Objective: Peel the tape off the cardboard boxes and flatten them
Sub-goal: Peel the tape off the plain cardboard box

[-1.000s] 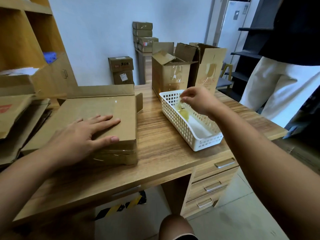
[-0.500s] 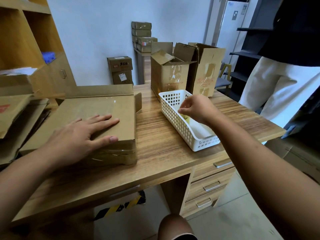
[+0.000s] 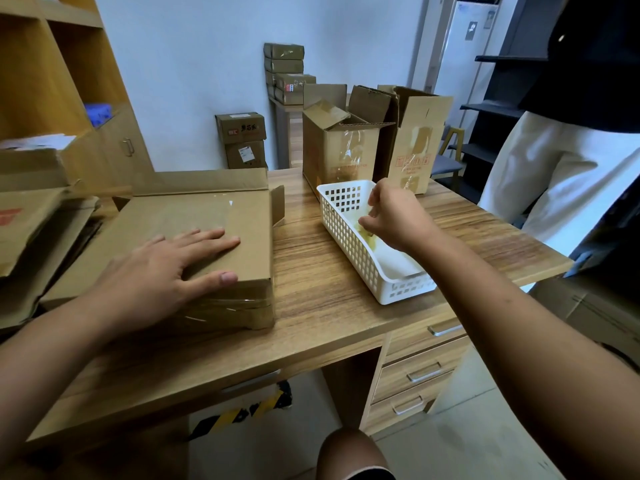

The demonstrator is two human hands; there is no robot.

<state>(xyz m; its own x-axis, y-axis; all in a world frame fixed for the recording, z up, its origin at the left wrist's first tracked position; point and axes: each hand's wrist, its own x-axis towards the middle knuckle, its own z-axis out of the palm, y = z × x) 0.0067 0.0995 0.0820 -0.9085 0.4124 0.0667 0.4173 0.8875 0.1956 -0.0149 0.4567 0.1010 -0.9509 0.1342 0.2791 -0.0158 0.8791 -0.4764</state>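
Left hand [image 3: 162, 268] flat and spread on the taped box [image 3: 207, 216]; right hand [image 3: 398, 220] curled over tape [image 3: 372, 240] in the white basket [image 3: 346, 237], can't tell the grip. Open boxes [image 3: 336, 154] crowd the table's [image 3: 329, 282] far edge.

Black Chinese characters beside a small red mark are showing on the brown box [image 3: 240, 128] by the far wall, too small to read surely. Red print is showing on the upright carton [image 3: 414, 147], unreadable. A white label [image 3: 245, 153] is sitting on the lower box [image 3: 258, 162], illegible.

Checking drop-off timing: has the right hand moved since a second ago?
Yes. The right hand has come down, from above the white basket to just inside its rim.
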